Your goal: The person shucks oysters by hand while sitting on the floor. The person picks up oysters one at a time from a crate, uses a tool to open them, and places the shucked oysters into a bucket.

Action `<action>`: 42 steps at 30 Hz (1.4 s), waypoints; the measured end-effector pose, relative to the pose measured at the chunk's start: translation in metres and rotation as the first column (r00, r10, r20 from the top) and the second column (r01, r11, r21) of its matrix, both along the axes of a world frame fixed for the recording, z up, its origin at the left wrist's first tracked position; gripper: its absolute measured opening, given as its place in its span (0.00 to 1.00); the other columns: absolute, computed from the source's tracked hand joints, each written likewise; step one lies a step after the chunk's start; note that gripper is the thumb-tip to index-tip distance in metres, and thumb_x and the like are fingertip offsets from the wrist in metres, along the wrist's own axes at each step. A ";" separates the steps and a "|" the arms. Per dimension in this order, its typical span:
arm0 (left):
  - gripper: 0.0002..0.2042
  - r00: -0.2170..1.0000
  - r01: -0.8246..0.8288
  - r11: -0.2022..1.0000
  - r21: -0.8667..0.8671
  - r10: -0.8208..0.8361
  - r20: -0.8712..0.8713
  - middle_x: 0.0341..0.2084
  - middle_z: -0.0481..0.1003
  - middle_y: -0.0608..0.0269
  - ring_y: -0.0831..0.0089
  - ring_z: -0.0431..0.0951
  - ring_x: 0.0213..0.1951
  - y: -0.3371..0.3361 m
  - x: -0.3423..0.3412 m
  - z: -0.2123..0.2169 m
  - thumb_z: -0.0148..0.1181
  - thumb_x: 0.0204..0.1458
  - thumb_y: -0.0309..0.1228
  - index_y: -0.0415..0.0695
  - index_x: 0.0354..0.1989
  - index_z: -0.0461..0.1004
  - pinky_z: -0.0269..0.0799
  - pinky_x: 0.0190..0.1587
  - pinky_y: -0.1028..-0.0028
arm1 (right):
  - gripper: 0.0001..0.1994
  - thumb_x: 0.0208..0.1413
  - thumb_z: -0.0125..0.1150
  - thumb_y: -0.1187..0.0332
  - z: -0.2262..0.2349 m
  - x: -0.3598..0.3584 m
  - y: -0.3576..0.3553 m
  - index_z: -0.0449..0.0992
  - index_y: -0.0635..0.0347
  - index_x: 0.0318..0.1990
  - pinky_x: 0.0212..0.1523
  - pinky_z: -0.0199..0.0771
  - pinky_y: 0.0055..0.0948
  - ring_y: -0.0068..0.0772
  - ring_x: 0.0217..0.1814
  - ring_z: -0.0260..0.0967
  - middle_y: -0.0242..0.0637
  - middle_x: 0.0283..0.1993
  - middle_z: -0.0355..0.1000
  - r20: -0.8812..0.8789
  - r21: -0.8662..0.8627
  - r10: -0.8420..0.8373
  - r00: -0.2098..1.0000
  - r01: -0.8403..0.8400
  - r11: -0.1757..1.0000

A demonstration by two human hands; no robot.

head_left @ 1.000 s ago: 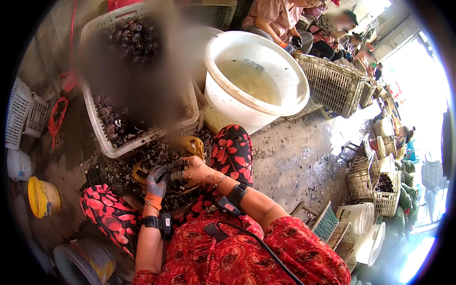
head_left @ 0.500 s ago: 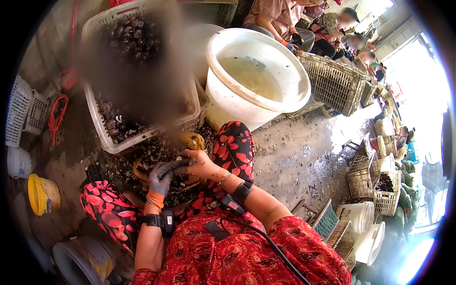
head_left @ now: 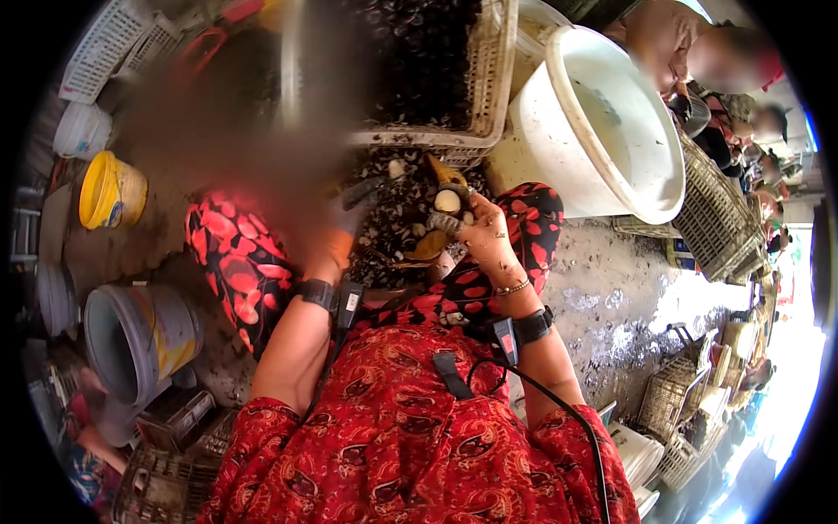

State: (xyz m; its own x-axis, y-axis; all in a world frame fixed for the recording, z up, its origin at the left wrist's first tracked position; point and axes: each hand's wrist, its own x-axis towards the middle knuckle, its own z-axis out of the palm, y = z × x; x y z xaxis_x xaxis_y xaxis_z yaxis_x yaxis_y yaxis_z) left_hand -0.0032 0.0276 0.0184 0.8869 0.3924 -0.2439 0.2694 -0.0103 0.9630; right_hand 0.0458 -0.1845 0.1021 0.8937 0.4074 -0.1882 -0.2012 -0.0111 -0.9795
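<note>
My right hand (head_left: 491,237) is bare, with a grey cover on one digit and a bracelet at the wrist. Its fingers bend around a pale round shell-like piece (head_left: 447,202), which shows at the fingertips. My left hand (head_left: 336,218) wears a dark glove with an orange cuff. A dark blur hides most of it, so its grip is unclear; a dark finger-like shape (head_left: 362,192) juts from it. Between my knees lies a heap of dark and whitish shells (head_left: 393,227). Yellow-brown objects (head_left: 426,248) sit among the shells beside my right hand.
Ahead, a pale plastic crate (head_left: 497,79) holds dark shellfish (head_left: 419,61). A large white tub (head_left: 559,131) with cloudy water stands at the right. Yellow (head_left: 112,192) and grey (head_left: 144,341) buckets are at the left. Other people sit at upper right, beside stacked crates (head_left: 720,205).
The view has swung, shifting the crate and tub rightward. My hands, earlier close together, are now apart. The pale round piece has come into view at my right fingertips.
</note>
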 end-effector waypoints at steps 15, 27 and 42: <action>0.13 0.991 0.000 0.944 -0.329 0.045 0.127 0.22 0.70 0.73 0.82 0.68 0.23 -0.006 -0.004 -0.014 0.58 0.47 0.28 0.43 0.43 0.74 0.63 0.26 0.84 | 0.17 0.44 0.63 0.78 0.006 -0.006 0.015 0.69 0.66 0.45 0.33 0.70 0.17 0.19 0.32 0.69 0.30 0.35 0.72 0.008 0.070 -0.024 1.000 0.023 0.997; 0.14 0.932 0.324 0.874 -0.363 -0.229 0.281 0.40 0.74 0.58 0.71 0.73 0.40 -0.044 0.003 0.010 0.54 0.50 0.25 0.36 0.46 0.69 0.70 0.44 0.74 | 0.15 0.31 0.59 0.65 -0.026 -0.007 0.018 0.71 0.61 0.30 0.36 0.69 0.42 0.50 0.35 0.67 0.47 0.30 0.67 0.464 -0.736 0.391 0.795 0.100 0.670; 0.13 0.993 0.084 0.735 -0.673 -0.007 0.118 0.38 0.74 0.58 0.71 0.76 0.36 -0.018 -0.005 0.013 0.53 0.49 0.22 0.34 0.45 0.70 0.72 0.41 0.75 | 0.21 0.39 0.67 0.68 0.018 -0.002 0.013 0.70 0.75 0.39 0.25 0.65 0.26 0.23 0.24 0.62 0.37 0.22 0.67 0.129 -0.525 0.099 0.987 -0.017 0.851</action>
